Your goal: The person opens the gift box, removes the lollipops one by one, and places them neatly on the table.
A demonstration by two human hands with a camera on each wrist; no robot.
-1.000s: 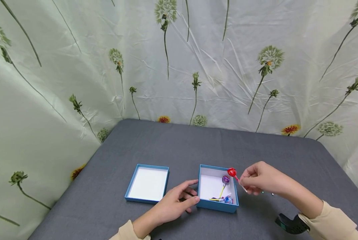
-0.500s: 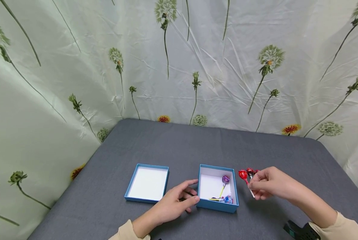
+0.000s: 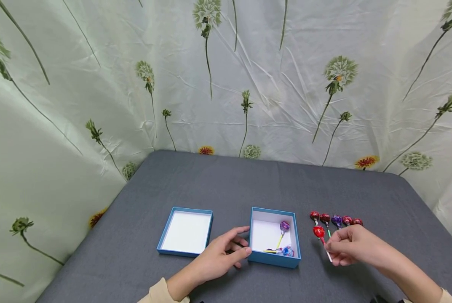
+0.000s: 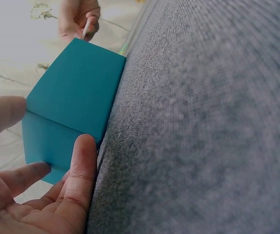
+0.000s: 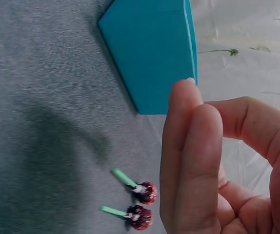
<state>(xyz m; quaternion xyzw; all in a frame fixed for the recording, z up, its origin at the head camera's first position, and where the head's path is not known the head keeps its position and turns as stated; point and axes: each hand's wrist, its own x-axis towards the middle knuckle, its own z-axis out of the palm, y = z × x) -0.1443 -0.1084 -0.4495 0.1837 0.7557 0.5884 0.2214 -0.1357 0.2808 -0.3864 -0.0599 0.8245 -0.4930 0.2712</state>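
Right grip (image 3: 350, 246), pinching red lollipop (image 3: 319, 232), moved rightward — spread left grip (image 3: 221, 254) touches box (image 3: 273, 260).

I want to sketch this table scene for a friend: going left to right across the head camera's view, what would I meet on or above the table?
Shallow blue-rimmed tray → left hand → deeper blue box → front red lollipop → right hand pinching its white stick.
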